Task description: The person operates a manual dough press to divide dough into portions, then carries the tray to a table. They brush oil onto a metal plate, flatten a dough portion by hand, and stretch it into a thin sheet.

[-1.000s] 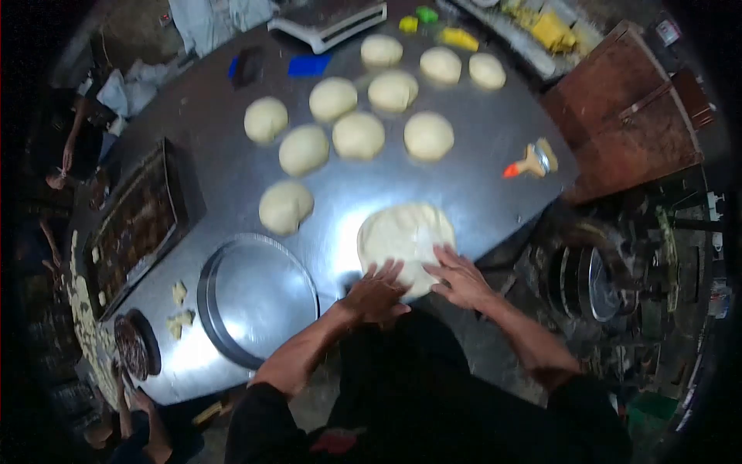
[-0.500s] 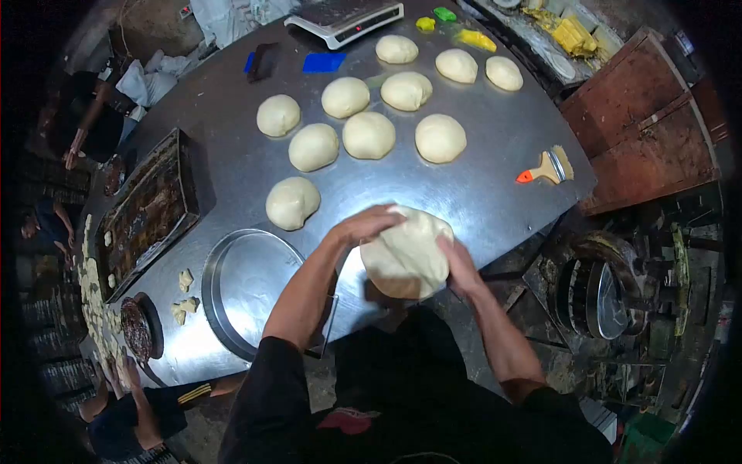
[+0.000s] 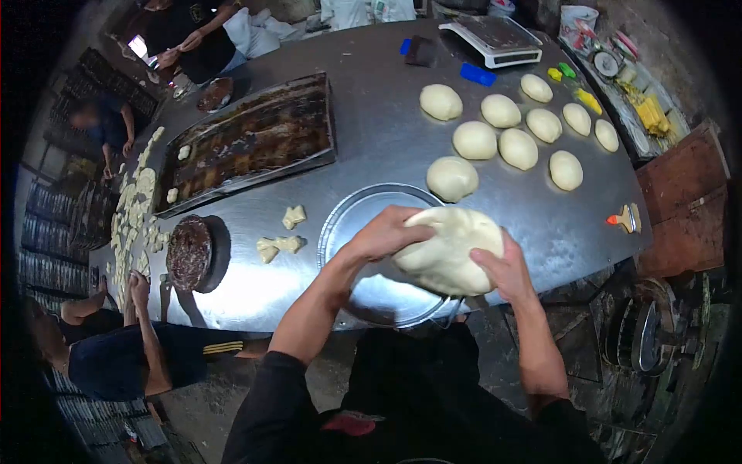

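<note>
A pale, flattened round of dough (image 3: pixel 444 251) is held up between my two hands, near the table's front edge. My left hand (image 3: pixel 390 234) grips its left side, thumb on the upper face. On the right side, my right hand (image 3: pixel 506 269) is closed round the edge, its thumb pressing the face. Below and left of the dough lies a round metal pan (image 3: pixel 363 298), partly covered by my left forearm and the dough. Just beyond the pan sits a smooth dough ball (image 3: pixel 453 179), with several more dough balls (image 3: pixel 519 148) behind it to the right.
A large, dark-stained tray (image 3: pixel 255 139) stands at the left, with a bowl of dark filling (image 3: pixel 189 254) in front. Dough scraps (image 3: pixel 280 246) lie beside the pan. A scale (image 3: pixel 495 39) is at the back, a brush (image 3: pixel 624 219) at the right. Co-workers (image 3: pixel 116 356) stand along the left.
My view has swung left, bringing more of the tray and co-workers in. My hands have carried the dough leftward, partly over the round pan.
</note>
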`<state>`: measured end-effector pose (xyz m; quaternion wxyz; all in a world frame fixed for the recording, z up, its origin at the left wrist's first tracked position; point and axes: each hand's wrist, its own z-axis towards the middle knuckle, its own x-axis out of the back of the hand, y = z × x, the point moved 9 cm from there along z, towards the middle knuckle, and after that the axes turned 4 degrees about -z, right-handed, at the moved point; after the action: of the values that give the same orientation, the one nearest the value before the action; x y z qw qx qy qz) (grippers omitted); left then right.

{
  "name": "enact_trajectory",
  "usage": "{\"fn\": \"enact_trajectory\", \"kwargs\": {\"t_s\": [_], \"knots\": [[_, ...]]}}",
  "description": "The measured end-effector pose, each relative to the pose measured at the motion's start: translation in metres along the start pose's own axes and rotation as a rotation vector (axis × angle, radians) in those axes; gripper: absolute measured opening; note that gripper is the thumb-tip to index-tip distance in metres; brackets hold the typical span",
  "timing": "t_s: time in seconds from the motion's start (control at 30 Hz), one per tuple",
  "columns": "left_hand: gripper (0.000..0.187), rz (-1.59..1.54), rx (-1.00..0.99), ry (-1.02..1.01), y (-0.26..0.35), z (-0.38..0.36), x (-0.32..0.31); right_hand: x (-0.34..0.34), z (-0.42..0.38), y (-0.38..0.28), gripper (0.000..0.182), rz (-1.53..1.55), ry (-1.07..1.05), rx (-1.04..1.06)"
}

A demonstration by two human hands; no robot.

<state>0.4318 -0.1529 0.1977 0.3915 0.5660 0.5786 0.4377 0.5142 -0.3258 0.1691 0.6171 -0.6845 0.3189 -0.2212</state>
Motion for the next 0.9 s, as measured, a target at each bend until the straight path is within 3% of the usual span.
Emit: {"fn": "enact_trajectory", "kwargs": {"t_s": [0.07,0.1,0.13,0.17,0.2,0.27,0.33,0.4,0.5,0.53,0.6,0.63,0.67,0.73,0.77,0.8,0.83,0.9], "knots": [[0.039,-0.226,0.069,0.083,-0.042,-0.019,0.035,-0.046,0.016,0.01,0.046,0.099,-0.126,-0.071],[0.039,-0.223,0.058,0.091,-0.051,-0.027,0.045,-0.063,0.025,0.025,0.047,-0.036,-0.168,-0.129],[0.044,-0.06,0.112,0.184,-0.064,-0.036,0.063,-0.076,0.038,0.046,0.049,-0.173,-0.21,-0.181],[0.05,0.102,0.169,0.281,-0.082,-0.046,0.079,-0.078,0.056,0.076,0.056,-0.506,-0.215,-0.135],[0.067,0.605,0.095,0.487,-0.11,-0.045,0.094,-0.085,0.06,0.063,0.064,-0.886,-0.129,-0.163],[0.08,0.941,-0.028,0.509,-0.134,-0.038,0.084,-0.118,0.074,0.081,0.066,-0.9,0.139,0.325],[0.08,1.304,-0.355,0.365,-0.16,-0.033,0.048,-0.191,0.067,0.078,0.066,-1.037,-0.077,0.265],[0.077,1.152,-0.334,0.265,-0.155,-0.06,0.013,-0.194,0.053,0.106,0.069,-1.164,-0.062,0.333],[0.079,1.229,-0.179,0.43,-0.163,-0.075,-0.016,-0.181,0.059,0.116,0.066,-1.343,-0.229,0.504],[0.079,1.212,-0.175,0.387,-0.16,-0.085,-0.033,-0.18,0.058,0.111,0.06,-1.338,-0.336,0.594],[0.077,1.193,-0.221,0.443,-0.148,-0.097,-0.048,-0.178,0.074,0.144,0.055,-1.433,-0.658,0.528],[0.074,1.108,-0.337,0.447,-0.148,-0.106,-0.047,-0.158,0.074,0.098,0.054,-0.715,-0.618,0.059],[0.074,1.11,-0.351,0.43,-0.148,-0.088,-0.038,-0.162,0.069,0.1,0.054,-0.714,-0.597,0.054],[0.074,1.132,-0.504,0.354,-0.141,-0.051,-0.039,-0.15,0.04,0.096,0.059,-0.948,-0.117,0.205],[0.074,1.158,-0.497,0.311,-0.139,-0.04,-0.033,-0.144,0.027,0.122,0.064,-1.145,-0.069,0.198],[0.075,1.181,-0.496,0.275,-0.135,-0.033,-0.029,-0.131,0.015,0.133,0.064,-1.152,-0.07,0.176],[0.075,1.202,-0.323,0.276,-0.148,-0.03,-0.022,-0.121,0.019,0.13,0.065,-1.254,-0.097,0.273],[0.073,1.18,-0.262,0.318,-0.146,-0.033,-0.014,-0.116,0.031,0.136,0.064,-1.418,-0.183,0.391]]}}
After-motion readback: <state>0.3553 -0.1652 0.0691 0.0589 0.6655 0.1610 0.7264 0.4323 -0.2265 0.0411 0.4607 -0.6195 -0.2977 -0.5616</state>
